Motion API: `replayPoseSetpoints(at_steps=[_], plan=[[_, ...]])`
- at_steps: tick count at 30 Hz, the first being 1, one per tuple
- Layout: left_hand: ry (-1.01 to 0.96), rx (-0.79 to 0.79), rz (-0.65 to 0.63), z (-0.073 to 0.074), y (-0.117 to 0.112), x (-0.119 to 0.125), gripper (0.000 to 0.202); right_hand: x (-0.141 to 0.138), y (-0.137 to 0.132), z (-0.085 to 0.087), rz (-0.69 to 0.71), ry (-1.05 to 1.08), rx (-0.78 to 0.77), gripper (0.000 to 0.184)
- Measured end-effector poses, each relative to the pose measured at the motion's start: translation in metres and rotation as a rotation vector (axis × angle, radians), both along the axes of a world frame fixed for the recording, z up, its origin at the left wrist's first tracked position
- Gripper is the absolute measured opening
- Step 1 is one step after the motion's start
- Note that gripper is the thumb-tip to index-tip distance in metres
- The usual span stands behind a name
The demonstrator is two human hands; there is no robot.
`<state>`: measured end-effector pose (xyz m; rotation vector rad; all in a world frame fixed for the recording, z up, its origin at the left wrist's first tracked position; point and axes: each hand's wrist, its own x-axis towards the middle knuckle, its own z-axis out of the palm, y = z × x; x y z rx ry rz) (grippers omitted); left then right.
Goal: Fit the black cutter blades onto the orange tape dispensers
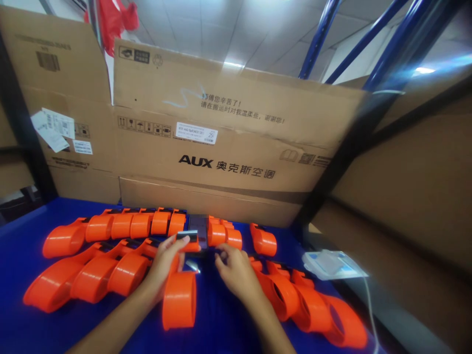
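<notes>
My left hand point(164, 268) grips an orange plastic tape dispenser point(179, 297) that lies on the blue table point(22, 246), its thumb and fingers closed on the dark metal blade end point(186, 237). My right hand point(236, 273) rests beside it on the table, fingers curled in a pinch near a small shiny piece point(193, 267); what it pinches is too small to name. A dark rectangular tray or block point(198, 227) lies just beyond both hands.
Rows of several orange dispensers point(110, 226) lie to the left, more point(309, 307) to the right. Large cardboard boxes point(228, 147) stand along the back and right. A white packet point(330, 264) with a cord lies at the right edge. Blue shelf posts rise behind.
</notes>
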<state>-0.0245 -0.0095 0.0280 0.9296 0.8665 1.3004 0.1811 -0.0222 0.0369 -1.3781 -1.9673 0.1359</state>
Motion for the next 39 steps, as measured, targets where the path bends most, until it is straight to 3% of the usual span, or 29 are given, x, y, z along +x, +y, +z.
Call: replayPoseSetpoints(at_steps=[4,8,16,20,25,31,34,39], plan=[[-0.005,-0.022,0.014,-0.001,-0.001,0.000,0.039,-0.010,-0.002,0.002,0.157,0.065,-0.111,0.021],[-0.006,0.004,0.004,0.000,-0.004,0.003,0.037,-0.015,-0.003,-0.004,0.208,0.040,-0.154,0.023],[0.011,0.041,0.016,0.005,-0.008,0.008,0.034,-0.009,-0.002,-0.003,0.083,0.007,-0.067,0.014],[0.064,0.047,-0.010,0.002,-0.006,0.008,0.037,-0.010,-0.004,0.006,0.049,0.139,0.037,0.017],[0.133,0.074,-0.065,-0.005,-0.002,0.008,0.039,-0.013,-0.011,0.017,0.219,0.190,0.128,0.036],[0.182,0.111,-0.112,-0.006,-0.005,0.011,0.038,-0.017,-0.015,0.019,0.336,0.169,0.100,0.032],[0.130,0.079,-0.083,-0.003,-0.005,0.009,0.039,-0.016,-0.013,0.018,0.305,0.218,0.113,0.028],[-0.001,0.052,0.022,-0.004,0.006,-0.001,0.043,-0.013,-0.009,0.017,0.098,0.262,0.159,0.024]])
